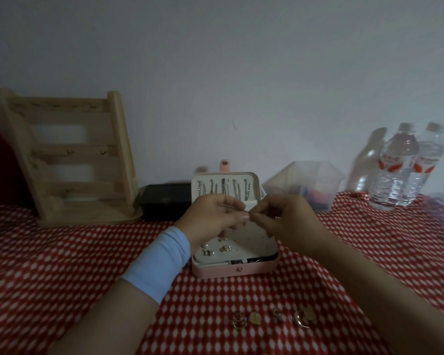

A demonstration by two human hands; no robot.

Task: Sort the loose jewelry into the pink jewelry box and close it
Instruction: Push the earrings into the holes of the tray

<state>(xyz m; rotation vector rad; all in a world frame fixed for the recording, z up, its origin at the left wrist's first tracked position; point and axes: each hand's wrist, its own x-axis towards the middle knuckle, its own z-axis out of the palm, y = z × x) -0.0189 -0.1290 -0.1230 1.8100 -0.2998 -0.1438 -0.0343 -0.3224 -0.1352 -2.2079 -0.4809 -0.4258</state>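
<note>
Desk (369,239) under red cloth (62,252) dotted white, bare stretches either side of the box (241,271); pink, round-cornered, lid (226,187) upright, it sits mid-desk; my left grip (215,216) and right grip (280,219) meet above it, both pinching one tiny piece (248,215); gold jewelry (274,317) lies loose by the near edge.

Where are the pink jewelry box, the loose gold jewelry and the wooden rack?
pink jewelry box (215,271): head view, front wall left of snap.
loose gold jewelry (254,316): head view, the flat oval piece.
wooden rack (119,139): head view, its right upright.
</note>
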